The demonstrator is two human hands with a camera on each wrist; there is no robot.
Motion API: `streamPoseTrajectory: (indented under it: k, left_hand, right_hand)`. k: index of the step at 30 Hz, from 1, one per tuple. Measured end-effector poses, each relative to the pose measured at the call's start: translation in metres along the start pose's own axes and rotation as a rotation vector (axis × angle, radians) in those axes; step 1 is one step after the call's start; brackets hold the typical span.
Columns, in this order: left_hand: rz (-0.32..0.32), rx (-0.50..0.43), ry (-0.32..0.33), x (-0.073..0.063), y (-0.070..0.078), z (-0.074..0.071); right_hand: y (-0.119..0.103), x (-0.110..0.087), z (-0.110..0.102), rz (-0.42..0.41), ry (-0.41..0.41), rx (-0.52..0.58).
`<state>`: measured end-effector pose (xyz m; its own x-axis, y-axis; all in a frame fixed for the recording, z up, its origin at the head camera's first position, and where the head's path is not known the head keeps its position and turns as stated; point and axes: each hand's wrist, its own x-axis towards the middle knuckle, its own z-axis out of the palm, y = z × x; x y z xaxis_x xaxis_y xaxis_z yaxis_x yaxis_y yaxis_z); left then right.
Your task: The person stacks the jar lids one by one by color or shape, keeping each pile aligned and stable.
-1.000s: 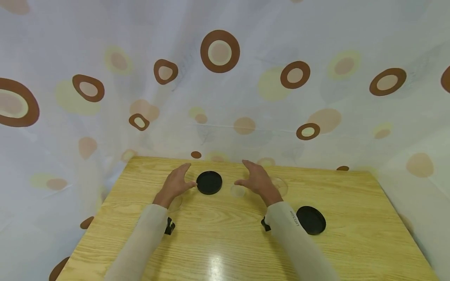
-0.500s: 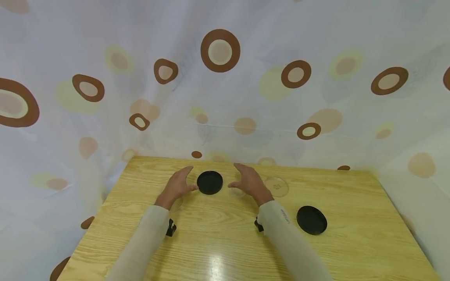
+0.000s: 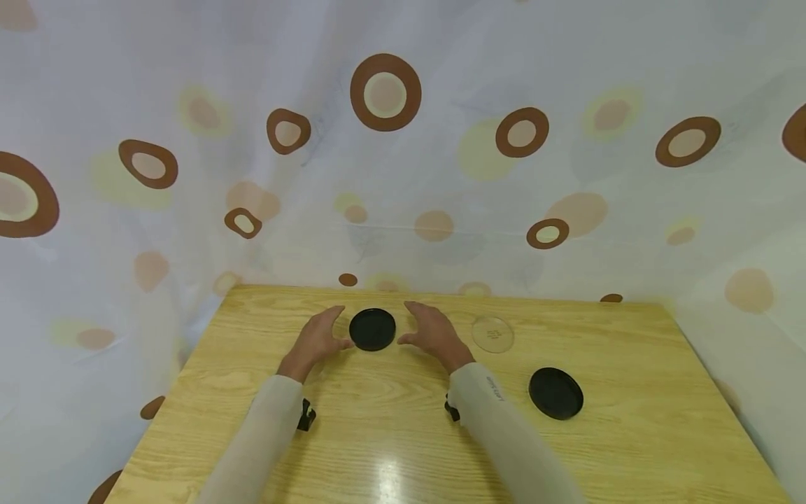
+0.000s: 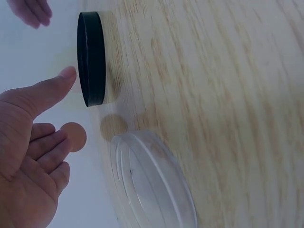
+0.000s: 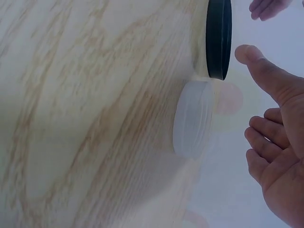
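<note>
A shallow black round lid or dish (image 3: 372,330) lies at the back of the table, between my two hands. My left hand (image 3: 317,339) hovers at its left, holding nothing, thumb and fingers spread. In the left wrist view its thumb tip stands close to the black lid (image 4: 91,59), and a clear round dish (image 4: 152,180) lies below that hand. On the other side, my right hand (image 3: 434,332) is likewise bare, thumb pointing at the black rim. A whitish translucent round lid (image 5: 194,118) lies by the black one in the right wrist view; my right hand hides it from the head view.
Right of my right hand lies a clear round disc (image 3: 493,334) with small printing. A second black round lid or dish (image 3: 556,393) is nearer the front right. Behind the wooden table (image 3: 630,364) hangs a patterned curtain (image 3: 434,259).
My right hand has moved left toward the black lid, and the clear printed disc is fully uncovered in the head view. My left hand has barely moved.
</note>
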<state>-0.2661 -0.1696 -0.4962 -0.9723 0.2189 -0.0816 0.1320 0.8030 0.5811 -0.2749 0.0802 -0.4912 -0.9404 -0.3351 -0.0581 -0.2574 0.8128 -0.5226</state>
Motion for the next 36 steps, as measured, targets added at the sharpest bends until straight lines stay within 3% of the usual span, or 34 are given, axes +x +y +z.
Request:
streamPoseTrajectory:
  k: [17,26,36]
  left_hand:
    - [-0.004,-0.082,-0.027,0.004,-0.001,0.009]
    - [0.004,-0.043,-0.012,0.004,0.002,0.015]
    - [0.050,0.005,0.012,0.008,0.002,0.022]
  right_hand:
    - [-0.011,0.014,0.016,-0.020,-0.037,-0.127]
    - [-0.010,0.018,0.026,-0.038,-0.035,-0.197]
    - [-0.013,0.018,0.031,-0.040,-0.054,-0.141]
